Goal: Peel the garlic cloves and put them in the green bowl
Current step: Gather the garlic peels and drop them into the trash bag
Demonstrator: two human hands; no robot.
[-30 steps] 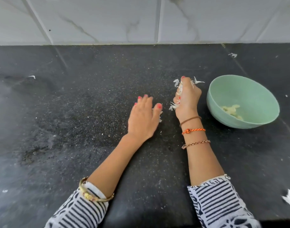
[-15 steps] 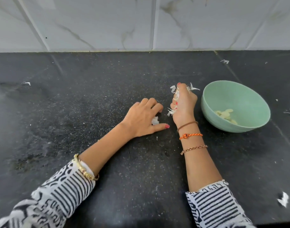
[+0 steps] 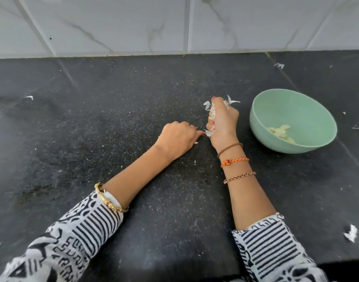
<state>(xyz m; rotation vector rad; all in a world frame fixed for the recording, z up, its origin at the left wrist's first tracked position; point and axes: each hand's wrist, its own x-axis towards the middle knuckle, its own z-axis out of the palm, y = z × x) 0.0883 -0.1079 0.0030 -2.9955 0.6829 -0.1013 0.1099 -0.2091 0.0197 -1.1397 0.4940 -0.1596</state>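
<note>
Peeled garlic cloves (image 3: 281, 132) are seen in the green bowl (image 3: 262, 119), right of both hands. Risk: loose skins (image 3: 212, 110) bunched in the right hand (image 3: 223, 121) could be shed into the bowl just beside it if the grip is eased. Right fist is held upright, fingers curled round the skins. Left hand (image 3: 175, 139) is rested knuckles-up on the counter (image 3: 113, 119), fingers curled under; whether scraps are pinched cannot be told.

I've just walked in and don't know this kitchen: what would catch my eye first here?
Probably the green bowl at the right of the black counter, with peeled garlic cloves inside. Just left of it, the right hand clutches a bunch of white garlic skins, and the curled left hand rests on the counter beside it.
</note>
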